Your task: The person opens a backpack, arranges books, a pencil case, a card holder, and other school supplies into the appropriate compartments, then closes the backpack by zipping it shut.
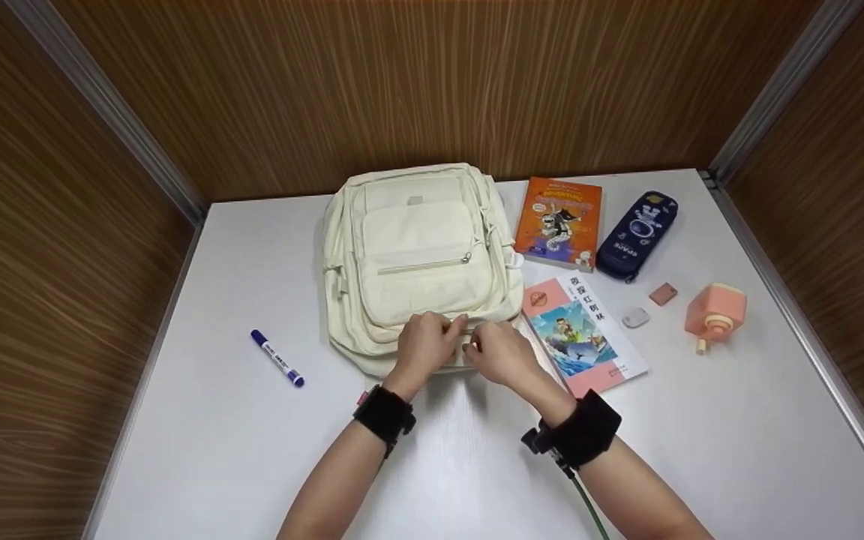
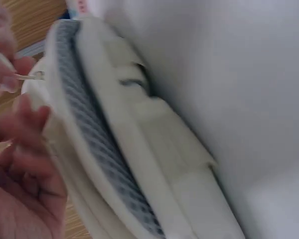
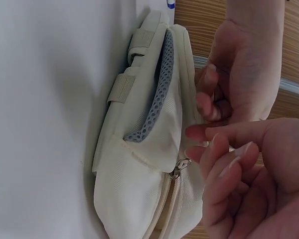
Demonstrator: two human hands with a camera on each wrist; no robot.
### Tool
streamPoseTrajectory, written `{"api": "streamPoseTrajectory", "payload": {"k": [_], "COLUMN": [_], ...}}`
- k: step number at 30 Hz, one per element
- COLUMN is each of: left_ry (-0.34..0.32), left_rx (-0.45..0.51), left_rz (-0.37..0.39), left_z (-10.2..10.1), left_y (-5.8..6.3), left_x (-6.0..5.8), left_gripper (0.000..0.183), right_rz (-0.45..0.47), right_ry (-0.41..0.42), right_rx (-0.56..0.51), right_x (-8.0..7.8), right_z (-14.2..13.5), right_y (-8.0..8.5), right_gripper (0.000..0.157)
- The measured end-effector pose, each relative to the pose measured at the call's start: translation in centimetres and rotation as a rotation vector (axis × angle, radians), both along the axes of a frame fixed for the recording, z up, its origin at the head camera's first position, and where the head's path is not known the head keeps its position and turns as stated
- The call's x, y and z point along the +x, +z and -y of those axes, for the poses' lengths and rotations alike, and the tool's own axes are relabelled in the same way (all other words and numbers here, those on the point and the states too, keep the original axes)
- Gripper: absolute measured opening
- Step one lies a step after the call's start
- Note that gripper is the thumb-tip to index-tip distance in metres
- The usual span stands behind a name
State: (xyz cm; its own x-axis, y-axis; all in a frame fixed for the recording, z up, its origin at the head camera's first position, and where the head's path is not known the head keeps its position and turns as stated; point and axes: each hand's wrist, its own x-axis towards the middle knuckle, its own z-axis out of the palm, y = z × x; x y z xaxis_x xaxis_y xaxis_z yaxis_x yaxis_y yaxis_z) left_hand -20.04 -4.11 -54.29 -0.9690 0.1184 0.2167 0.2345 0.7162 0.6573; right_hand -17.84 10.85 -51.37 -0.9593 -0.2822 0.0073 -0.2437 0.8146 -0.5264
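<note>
A cream backpack point(image 1: 424, 232) lies on the table, its front pocket facing up. Both hands are at its near end. My right hand point(image 1: 505, 351) pinches a zipper pull point(image 3: 181, 165); in the left wrist view its cord runs from between thumb and finger. Below the pull, in the right wrist view, the zipper point(image 3: 165, 211) is parted. Close beside it, my left hand point(image 1: 424, 345) has its fingers bent at the bag's edge. Blur in the left wrist view hides whether they grip the fabric. A grey mesh-edged side pocket point(image 3: 157, 102) shows below the hands.
Right of the backpack lie an orange book point(image 1: 559, 221), a pink-and-white book point(image 1: 586, 337), a navy pencil case point(image 1: 638, 236), a small white object point(image 1: 635, 318), a reddish eraser-like block point(image 1: 663, 293) and a pink pencil sharpener point(image 1: 717, 311). A blue-capped marker point(image 1: 277, 358) is left.
</note>
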Motion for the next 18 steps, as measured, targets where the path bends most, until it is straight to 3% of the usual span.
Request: {"api": "streamPoseTrajectory", "payload": {"k": [2,4,7,10,14,16,18], "left_ry": [-0.033,-0.066,-0.107,-0.16,-0.214,-0.214,-0.201], "left_rx": [0.064,0.109,0.124,0.172,0.186,0.128,0.062], "left_rz": [0.131,0.21,0.255,0.292,0.291,0.234,0.175], "left_z": [-0.1,-0.3,-0.3,-0.3,-0.4,-0.5,-0.6], "left_y": [0.4,0.5,0.5,0.2,-0.1,-0.3,-0.3], "left_x": [-0.1,-0.2,-0.4,-0.3,0.0,0.1,0.2], "left_gripper": [0.047,0.038,0.021,0.015,0.023,0.026,0.027], "right_rz": [-0.038,-0.066,-0.061,-0.069,-0.234,-0.325,-0.359], "right_ry": [0.062,0.133,0.219,0.229,0.19,0.197,0.236], "right_rx": [-0.025,-0.049,-0.091,-0.112,-0.07,-0.03,0.002], "right_x": [0.2,0.2,0.1,-0.5,-2.0,-2.9,-3.7], "right_z": [0.0,-0.1,-0.5,-1.4,-2.8,-3.2,-3.5], "right_y": [-0.2,-0.5,-0.6,-0.5,-0.7,-1.1,-1.6], "right_gripper": [0.021,0.014,0.005,0.007,0.014,0.021,0.031]}}
